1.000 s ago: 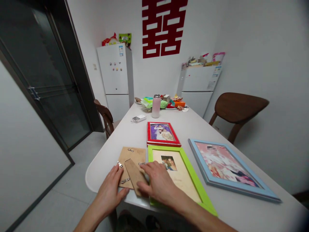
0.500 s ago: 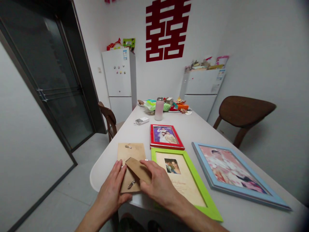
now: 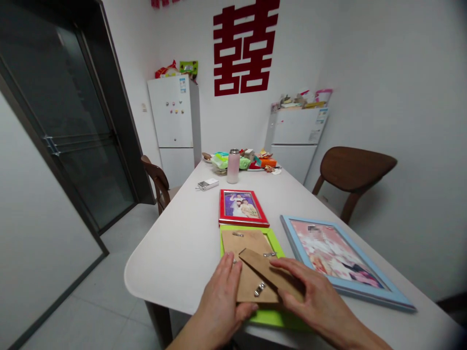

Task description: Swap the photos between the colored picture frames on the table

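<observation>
A tan picture frame backing board [image 3: 251, 279] with metal hanging clips and a hinged stand leg [image 3: 273, 272] lies over the green picture frame [image 3: 272, 318]. Most of that frame's inside is hidden beneath it. My left hand [image 3: 224, 296] grips the board's left edge, its thumb at the near edge. On the other side, my right hand [image 3: 314, 294] holds the stand leg and right edge between thumb and fingers. Just beyond the green frame is a red picture frame [image 3: 244, 223] with a photo in it.
To the right lies a light blue picture frame [image 3: 350, 257] with a photo. A pink bottle [image 3: 233, 167], a small white device [image 3: 207, 184] and a pile of colourful packets [image 3: 255, 163] stand further back. Brown chairs flank the white table [image 3: 168, 253].
Both hands have carried the backing board right, from the bare tabletop onto the green frame. It now covers the small photo there. The view has shifted slightly.
</observation>
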A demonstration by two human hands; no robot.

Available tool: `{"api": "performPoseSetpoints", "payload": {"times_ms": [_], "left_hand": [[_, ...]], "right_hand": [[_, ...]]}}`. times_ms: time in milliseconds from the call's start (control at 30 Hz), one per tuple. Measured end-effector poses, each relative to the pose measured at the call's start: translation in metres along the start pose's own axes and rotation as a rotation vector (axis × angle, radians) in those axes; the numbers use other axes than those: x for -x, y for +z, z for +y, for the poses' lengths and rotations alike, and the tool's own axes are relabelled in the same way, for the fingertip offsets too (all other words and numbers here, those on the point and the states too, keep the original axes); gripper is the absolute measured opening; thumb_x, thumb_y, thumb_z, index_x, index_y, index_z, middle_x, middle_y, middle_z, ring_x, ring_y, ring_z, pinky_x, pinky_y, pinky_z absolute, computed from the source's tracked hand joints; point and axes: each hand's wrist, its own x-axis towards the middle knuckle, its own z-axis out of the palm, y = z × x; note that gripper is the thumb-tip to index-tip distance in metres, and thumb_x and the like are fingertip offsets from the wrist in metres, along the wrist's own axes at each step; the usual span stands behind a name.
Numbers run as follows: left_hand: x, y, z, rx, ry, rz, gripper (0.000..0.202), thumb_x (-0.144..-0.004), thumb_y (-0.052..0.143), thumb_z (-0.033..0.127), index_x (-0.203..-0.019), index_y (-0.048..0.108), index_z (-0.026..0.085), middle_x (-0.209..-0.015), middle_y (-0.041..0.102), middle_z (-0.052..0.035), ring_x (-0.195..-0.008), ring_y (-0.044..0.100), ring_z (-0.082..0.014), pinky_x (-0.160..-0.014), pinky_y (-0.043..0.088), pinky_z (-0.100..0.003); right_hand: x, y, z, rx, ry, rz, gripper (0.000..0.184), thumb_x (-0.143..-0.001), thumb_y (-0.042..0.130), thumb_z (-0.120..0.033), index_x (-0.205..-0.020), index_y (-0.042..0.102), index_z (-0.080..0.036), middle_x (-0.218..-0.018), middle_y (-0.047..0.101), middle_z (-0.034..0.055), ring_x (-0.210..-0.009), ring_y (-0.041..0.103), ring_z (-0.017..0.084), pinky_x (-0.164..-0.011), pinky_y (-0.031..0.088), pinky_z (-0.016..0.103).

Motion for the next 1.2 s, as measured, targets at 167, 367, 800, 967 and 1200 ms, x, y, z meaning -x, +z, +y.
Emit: {"api": "performPoseSetpoints", "payload": {"times_ms": [167, 367, 800, 967, 1200], "left_hand": [[-0.006, 0.004, 0.008, -0.033, -0.040, -0.099, 0.068, -0.067, 0.061, 0.030, -0.123, 0.033, 0.006, -0.134, 0.021, -0.0198, -0.123, 0.018, -0.0284, -0.099, 0.020, -0.047], [-0.009, -0.007, 0.011, -0.022, -0.065, -0.167, 0.068, -0.068, 0.060, 0.037, -0.124, 0.033, 0.010, -0.134, 0.024, -0.0154, -0.124, 0.019, -0.0252, -0.100, 0.017, -0.046], [-0.010, -0.007, 0.008, -0.002, -0.043, -0.162, 0.049, -0.076, 0.048, 0.029, -0.122, 0.037, 0.013, -0.131, 0.032, -0.0109, -0.121, 0.027, -0.0215, -0.100, 0.019, -0.044], [-0.012, -0.003, 0.008, -0.037, -0.044, -0.112, 0.042, -0.075, 0.046, 0.018, -0.116, 0.044, 0.013, -0.126, 0.041, -0.0121, -0.117, 0.036, -0.0228, -0.097, 0.025, -0.046], [-0.004, 0.001, 0.002, -0.004, 0.015, -0.083, 0.054, -0.073, 0.051, 0.040, -0.118, 0.041, 0.012, -0.128, 0.037, -0.0142, -0.119, 0.031, -0.0257, -0.098, 0.022, -0.048]], "right_hand": [[0.010, 0.010, 0.017, 0.029, 0.043, -0.030, 0.040, -0.063, 0.046, -0.021, -0.101, 0.055, -0.016, -0.109, 0.055, 0.0091, -0.102, 0.050, 0.019, -0.091, 0.037, 0.036], [0.013, 0.016, 0.018, 0.069, 0.037, 0.012, 0.037, -0.064, 0.046, -0.024, -0.097, 0.059, -0.016, -0.107, 0.056, 0.0105, -0.100, 0.050, 0.021, -0.089, 0.039, 0.038], [0.019, 0.031, 0.023, 0.179, -0.024, 0.091, 0.031, -0.065, 0.048, -0.025, -0.092, 0.061, -0.017, -0.102, 0.057, 0.0098, -0.096, 0.050, 0.023, -0.085, 0.039, 0.042], [0.016, 0.034, 0.022, 0.205, -0.046, 0.074, 0.032, -0.062, 0.051, -0.021, -0.092, 0.061, -0.016, -0.097, 0.058, 0.0101, -0.092, 0.049, 0.024, -0.083, 0.036, 0.045], [0.000, 0.026, 0.031, 0.191, -0.026, 0.048, 0.027, -0.077, 0.040, -0.026, -0.092, 0.060, -0.015, -0.093, 0.056, 0.0098, -0.088, 0.049, 0.020, -0.080, 0.038, 0.036]]}}
